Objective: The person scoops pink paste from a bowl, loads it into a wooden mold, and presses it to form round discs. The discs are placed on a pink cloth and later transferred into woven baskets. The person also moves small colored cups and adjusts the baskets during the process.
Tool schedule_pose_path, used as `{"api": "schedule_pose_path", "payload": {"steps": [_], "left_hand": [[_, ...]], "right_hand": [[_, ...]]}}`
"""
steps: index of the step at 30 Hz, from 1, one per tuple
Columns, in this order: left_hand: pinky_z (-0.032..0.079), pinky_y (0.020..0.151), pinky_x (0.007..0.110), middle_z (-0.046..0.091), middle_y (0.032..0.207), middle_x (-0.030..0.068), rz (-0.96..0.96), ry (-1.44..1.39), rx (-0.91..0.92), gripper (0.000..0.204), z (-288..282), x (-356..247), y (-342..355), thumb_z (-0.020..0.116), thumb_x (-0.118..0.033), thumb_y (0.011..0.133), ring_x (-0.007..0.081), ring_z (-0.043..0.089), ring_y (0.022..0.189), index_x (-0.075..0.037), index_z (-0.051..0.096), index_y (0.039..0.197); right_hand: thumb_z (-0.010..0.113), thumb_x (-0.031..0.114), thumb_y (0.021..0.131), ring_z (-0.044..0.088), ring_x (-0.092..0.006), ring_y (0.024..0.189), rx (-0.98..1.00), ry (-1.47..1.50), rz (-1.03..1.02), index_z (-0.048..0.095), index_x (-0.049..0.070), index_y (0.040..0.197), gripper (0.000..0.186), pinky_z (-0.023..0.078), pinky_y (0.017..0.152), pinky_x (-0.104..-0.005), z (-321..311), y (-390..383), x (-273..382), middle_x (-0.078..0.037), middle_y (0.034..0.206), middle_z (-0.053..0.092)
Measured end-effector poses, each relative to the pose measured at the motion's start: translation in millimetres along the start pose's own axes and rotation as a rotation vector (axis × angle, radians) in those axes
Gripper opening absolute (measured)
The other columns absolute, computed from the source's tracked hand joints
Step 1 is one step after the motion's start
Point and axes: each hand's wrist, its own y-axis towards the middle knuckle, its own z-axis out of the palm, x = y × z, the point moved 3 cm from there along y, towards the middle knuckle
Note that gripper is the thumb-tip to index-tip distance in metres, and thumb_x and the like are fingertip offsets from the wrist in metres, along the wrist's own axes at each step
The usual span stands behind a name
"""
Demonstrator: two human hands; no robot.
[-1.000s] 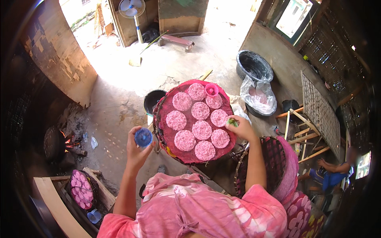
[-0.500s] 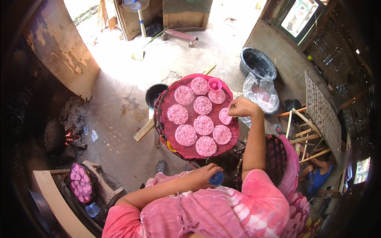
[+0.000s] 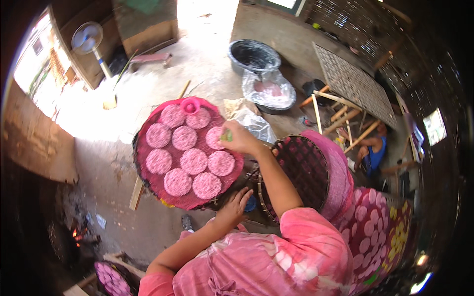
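Observation:
Several round pink noodle-like cakes (image 3: 193, 161) lie on a red cloth-covered round tray (image 3: 153, 190) in front of me. At the tray's far edge sits a small bright pink ring-shaped cup (image 3: 190, 105). My right hand (image 3: 239, 138) is over the cake at the right edge, its fingers pinched on a small green piece (image 3: 226, 135), too blurred to name surely. My left hand (image 3: 234, 206) lies by the tray's near edge with its fingers stretched out. Beside those fingers shows a blue cup (image 3: 251, 203), partly hidden by the hand.
A woven round basket (image 3: 306, 167) stands on the right, before a heap of pink cloth (image 3: 338, 182). Beyond are a black tub (image 3: 254, 55) and a plastic bag (image 3: 269, 91). A person in blue (image 3: 376, 154) sits behind wooden poles; a fire (image 3: 76, 237) burns at left.
My view has turned to the right, so the tray appears further left. My left hand has moved off the blue cup, fingers now extended. Green now shows at my right fingertips.

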Motion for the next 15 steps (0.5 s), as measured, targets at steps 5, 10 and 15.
{"api": "schedule_pose_path", "payload": {"steps": [5,10,15], "left_hand": [[0.042,0.102,0.042,0.054,0.13,0.0173,0.172,0.057,-0.032,0.061,-74,-15,27,0.078,-0.019,0.075,0.0326,0.051,0.12,-0.001,0.051,0.127],[0.037,0.108,0.046,0.051,0.136,0.0203,-0.136,0.387,-0.221,0.059,-138,61,87,0.072,-0.027,0.086,0.0364,0.048,0.128,0.0,0.047,0.133],[0.026,0.113,0.057,0.049,0.144,0.0088,-0.276,0.481,0.196,0.049,-120,91,92,0.054,-0.041,0.097,0.0332,0.039,0.138,-0.01,0.052,0.135]], "right_hand": [[0.076,0.025,0.074,0.057,-0.0382,0.108,-0.075,-0.055,-0.048,0.056,0.004,0.106,0.043,0.047,0.094,-0.0424,-7,-15,5,-0.021,0.112,0.058],[0.079,0.023,0.078,0.058,-0.0355,0.109,-0.145,0.098,0.009,0.057,0.004,0.106,0.041,0.046,0.093,-0.0401,-9,-24,-2,-0.017,0.111,0.06],[0.077,0.022,0.082,0.061,-0.0265,0.103,-0.157,0.376,0.076,0.056,0.004,0.11,0.039,0.049,0.09,-0.0367,-8,-26,-31,-0.013,0.107,0.061]]}}
